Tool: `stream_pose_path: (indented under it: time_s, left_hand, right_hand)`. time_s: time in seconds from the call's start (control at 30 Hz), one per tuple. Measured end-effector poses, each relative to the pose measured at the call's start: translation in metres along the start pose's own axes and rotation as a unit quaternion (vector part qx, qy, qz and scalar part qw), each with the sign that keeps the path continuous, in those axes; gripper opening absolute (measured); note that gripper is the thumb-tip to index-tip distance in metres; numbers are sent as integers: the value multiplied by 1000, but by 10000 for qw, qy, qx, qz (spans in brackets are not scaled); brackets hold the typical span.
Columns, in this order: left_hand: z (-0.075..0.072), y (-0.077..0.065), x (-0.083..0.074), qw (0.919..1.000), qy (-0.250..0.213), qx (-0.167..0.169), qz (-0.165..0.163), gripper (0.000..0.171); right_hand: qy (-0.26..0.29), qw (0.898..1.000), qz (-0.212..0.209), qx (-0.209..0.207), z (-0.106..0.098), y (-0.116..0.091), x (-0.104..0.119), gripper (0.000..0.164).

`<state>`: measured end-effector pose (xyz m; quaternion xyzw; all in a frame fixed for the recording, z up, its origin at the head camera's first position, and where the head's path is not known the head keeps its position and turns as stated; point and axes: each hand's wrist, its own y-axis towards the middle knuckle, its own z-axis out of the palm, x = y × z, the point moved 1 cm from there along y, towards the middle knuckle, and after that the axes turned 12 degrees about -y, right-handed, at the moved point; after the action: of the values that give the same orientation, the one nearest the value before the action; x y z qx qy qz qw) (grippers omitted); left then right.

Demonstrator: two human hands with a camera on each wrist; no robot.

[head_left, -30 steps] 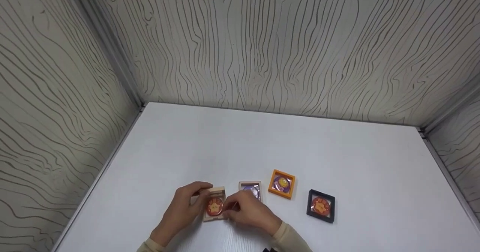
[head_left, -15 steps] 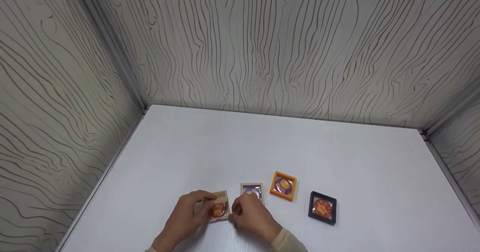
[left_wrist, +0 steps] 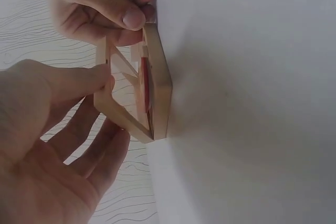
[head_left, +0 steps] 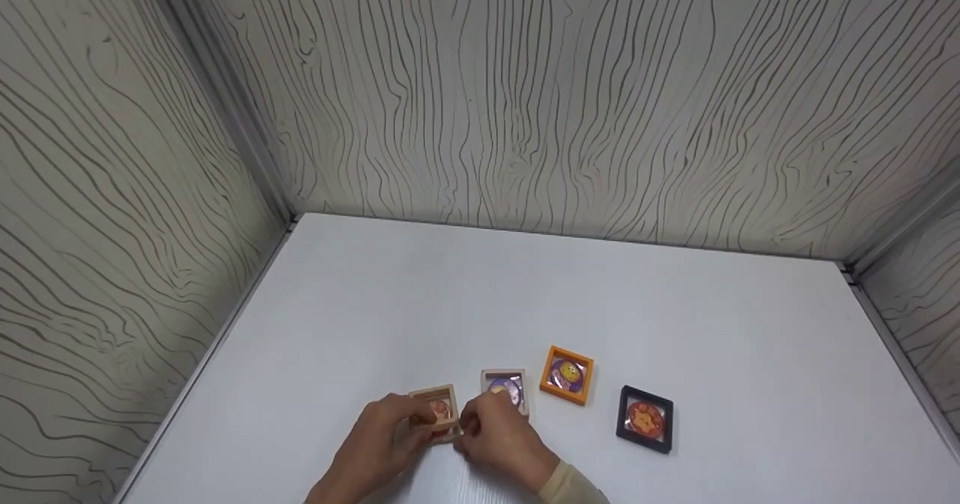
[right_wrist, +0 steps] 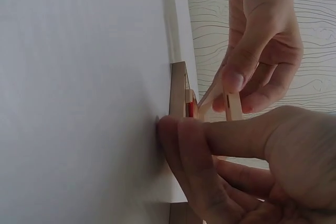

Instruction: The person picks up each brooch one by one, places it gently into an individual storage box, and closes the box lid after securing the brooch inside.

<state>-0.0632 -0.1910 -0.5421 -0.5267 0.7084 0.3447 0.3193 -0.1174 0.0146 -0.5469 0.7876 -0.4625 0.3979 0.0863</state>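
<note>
A beige hinged display frame (head_left: pixel 454 405) lies partly folded near the table's front. Its base (left_wrist: pixel 164 95) is down on the tabletop and its lid (left_wrist: pixel 105 100) tilts above it. A round red badge (left_wrist: pixel 145 85) sits between the halves, against clear film. My left hand (head_left: pixel 379 438) pinches the lid's free edge between thumb and fingers. Thumb and curled fingers of my right hand (head_left: pixel 501 441) grip the base at its right corner, hiding that corner in the right wrist view.
Behind my right hand lies a second beige frame (head_left: pixel 523 381) with a purple badge. An orange frame (head_left: pixel 550 391) and a black frame (head_left: pixel 646 445) stretch off to the right on the white table (head_left: pixel 465 294). Wood-patterned panels (head_left: pixel 517 99) rise around it.
The frame lay opened out flat, badge exposed. My left hand has since raised the lid and folded it partway over the badge. My right hand stays at the right side.
</note>
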Motion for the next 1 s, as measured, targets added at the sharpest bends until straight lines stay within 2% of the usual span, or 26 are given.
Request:
stream_pose_path:
  time_s: [0.27, 0.47, 0.73, 0.83, 1.0]
  left_hand:
    - [6, -4, 4, 9995, 291, 74, -31, 20]
    - [9, -3, 6, 9985, 504, -57, 207, 23]
    - [10, 2, 3, 9982, 531, 82, -282, 19]
    - [9, 4, 2, 9980, 550, 99, -294, 19]
    - [9, 6, 3, 9981, 560, 170, -165, 16]
  right_hand:
    - [-20, 9999, 87, -94, 3, -1, 0, 8]
    - [12, 9999, 60, -125, 2, -1, 0, 6]
    - [-39, 9996, -147, -245, 3, 0, 0, 5]
    - [-116, 9992, -227, -307, 3, 0, 1, 6]
    - [-47, 9997, -133, -201, 3, 0, 2, 5]
